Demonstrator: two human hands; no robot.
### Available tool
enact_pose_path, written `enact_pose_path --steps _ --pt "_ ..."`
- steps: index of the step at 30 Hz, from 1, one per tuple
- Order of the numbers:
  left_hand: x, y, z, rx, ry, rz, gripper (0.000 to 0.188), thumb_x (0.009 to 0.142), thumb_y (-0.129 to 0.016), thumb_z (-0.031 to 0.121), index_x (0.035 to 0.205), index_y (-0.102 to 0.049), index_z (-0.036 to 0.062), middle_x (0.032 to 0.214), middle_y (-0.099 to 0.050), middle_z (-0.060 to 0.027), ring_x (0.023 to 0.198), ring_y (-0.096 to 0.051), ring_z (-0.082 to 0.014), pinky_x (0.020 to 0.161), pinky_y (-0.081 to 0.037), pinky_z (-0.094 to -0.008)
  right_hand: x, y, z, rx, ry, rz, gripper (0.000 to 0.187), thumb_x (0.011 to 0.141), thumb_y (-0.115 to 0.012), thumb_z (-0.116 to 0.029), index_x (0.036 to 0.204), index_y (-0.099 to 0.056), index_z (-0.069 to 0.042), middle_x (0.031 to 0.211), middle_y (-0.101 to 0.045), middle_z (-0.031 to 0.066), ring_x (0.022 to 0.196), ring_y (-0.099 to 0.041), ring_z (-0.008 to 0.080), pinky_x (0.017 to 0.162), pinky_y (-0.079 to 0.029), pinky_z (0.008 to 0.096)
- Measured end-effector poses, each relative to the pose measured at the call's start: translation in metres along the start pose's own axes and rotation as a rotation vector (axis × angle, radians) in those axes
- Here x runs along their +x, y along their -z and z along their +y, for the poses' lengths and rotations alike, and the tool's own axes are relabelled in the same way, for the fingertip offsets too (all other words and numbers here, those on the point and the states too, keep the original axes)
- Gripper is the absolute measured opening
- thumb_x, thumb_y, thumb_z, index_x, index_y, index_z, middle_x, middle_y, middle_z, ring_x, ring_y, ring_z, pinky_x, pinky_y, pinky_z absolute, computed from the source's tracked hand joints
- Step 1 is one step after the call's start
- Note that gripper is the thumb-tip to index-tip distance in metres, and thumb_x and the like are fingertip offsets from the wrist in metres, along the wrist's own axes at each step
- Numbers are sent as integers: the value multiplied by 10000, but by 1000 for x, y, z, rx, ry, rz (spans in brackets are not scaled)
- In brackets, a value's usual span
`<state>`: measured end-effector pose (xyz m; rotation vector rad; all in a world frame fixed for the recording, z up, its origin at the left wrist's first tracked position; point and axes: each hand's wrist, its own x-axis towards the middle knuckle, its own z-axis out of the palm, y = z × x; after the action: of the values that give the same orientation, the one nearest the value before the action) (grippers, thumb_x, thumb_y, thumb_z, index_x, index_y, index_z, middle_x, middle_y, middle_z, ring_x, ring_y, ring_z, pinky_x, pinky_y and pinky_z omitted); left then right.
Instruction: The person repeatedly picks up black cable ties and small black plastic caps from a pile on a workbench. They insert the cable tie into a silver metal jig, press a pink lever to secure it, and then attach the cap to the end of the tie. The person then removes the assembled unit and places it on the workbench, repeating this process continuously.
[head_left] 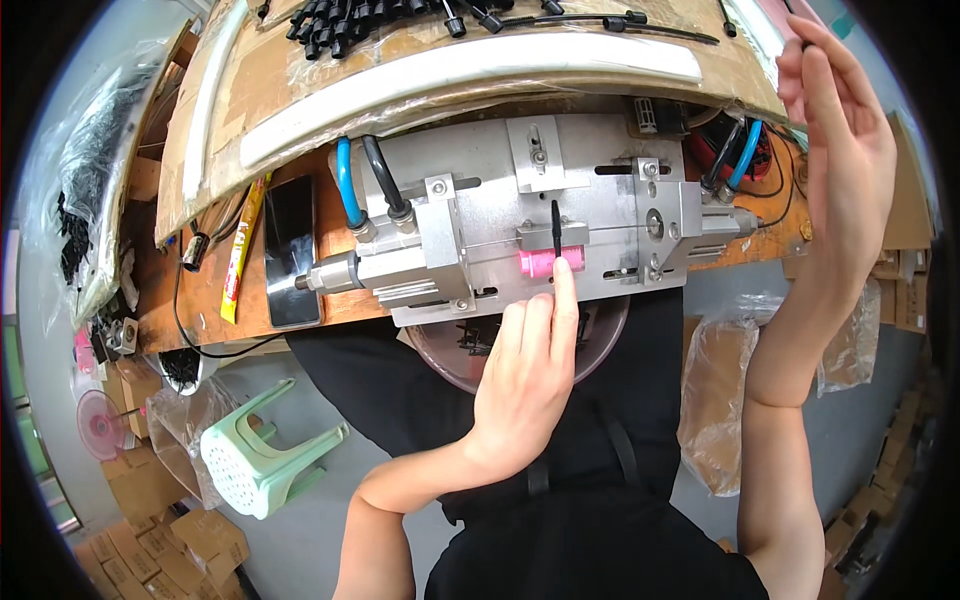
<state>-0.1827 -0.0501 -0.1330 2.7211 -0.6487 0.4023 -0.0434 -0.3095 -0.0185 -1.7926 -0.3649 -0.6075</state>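
My left hand [528, 375] is at the middle of a metal clamping fixture [490, 270]. Its index finger is stretched out, the tip pressed on the near end of a thin black plastic stick [556, 228], while the other fingers curl under. The stick lies across a small metal block [540, 236] and a pink block [538, 262], pointing away from me. My right hand [848, 130] is raised at the far right, beside the cardboard-covered shelf. Its fingers are drawn together at the tips around something small and dark that I cannot make out.
Black capped parts [350, 22] lie heaped on the cardboard-covered shelf [440, 115]. Left of the fixture are a phone [292, 250] and a yellow packet [240, 250]. Blue and black air hoses [347, 185] join the fixture. A bowl [450, 365] sits below it; a green stool [260, 450] stands left.
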Motion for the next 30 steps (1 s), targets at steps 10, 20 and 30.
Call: enact_pose_path --steps 10,20,30 --pt "22 22 -13 -27 -10 -41 655 810 -648 89 1399 -421 -82 903 -481 -109 838 -509 -232 795 -476 -313 -126 -70 -30 -199 41 -107 372 834 -637 132 1199 -586 86 1039 -677 140 802 -650 142 660 -531 256" --pt "165 81 -83 19 -77 303 145 853 -699 142 889 -648 11 767 -606 -99 744 -596 -202 692 -477 -320 -185 -113 3 -390 141 -399 623 768 -724 38 1354 -513 61 654 -499 80 582 -531 202 554 -448 337" --pt "113 105 -104 -111 -134 373 125 817 -677 -1 935 -689 38 899 -618 -41 788 -539 -151 712 -429 -256 -62 -84 -19 -710 551 -275 267 791 -658 7 1057 -682 -2 813 -658 89 723 -656 213 608 -519 317"
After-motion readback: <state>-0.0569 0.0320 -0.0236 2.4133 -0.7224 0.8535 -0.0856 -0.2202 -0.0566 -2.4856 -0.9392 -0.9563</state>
